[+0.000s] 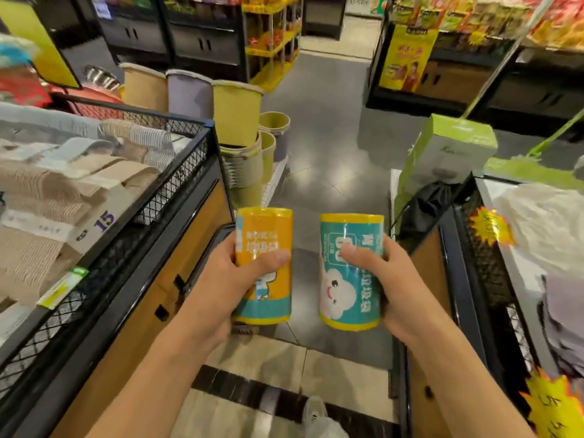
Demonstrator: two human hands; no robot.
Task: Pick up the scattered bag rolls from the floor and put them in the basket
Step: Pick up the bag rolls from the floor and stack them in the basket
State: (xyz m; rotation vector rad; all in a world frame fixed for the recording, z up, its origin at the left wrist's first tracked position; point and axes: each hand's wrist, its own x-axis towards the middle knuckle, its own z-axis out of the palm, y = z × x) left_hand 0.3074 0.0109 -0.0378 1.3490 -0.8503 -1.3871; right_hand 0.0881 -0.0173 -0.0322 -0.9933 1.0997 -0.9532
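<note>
- Nearest, at the bottom edge, pale floor tiles (278, 358) crossed by a dark speckled strip (240, 393).
- The left hand (227, 286) is wrapped round an orange and teal plastic-wrapped bag roll (268, 235), thumb across its front, fingers curled behind it; the roll is held upright in the air above the floor.
- The right hand (388, 279) grips a teal bag roll with yellow ends and a white cloud face (347, 292), thumb pressed on the front, fingers curled round its right side; it too is upright, beside the first roll and apart from it.
- To the left, a black wire-mesh display bin (177, 172) holds folded beige and grey cloths (79, 181).
- To the right, another black mesh bin (486, 260) bears yellow starburst price tags (491, 227).
- Beyond the rolls, stacked yellow-green, tan and grey plastic buckets (237, 112) stand on the left of the dark glossy aisle floor (331, 137).
- A green and grey cardboard box (448, 147) stands on the right.
- Farthest, shelves of packaged goods (271, 36).
</note>
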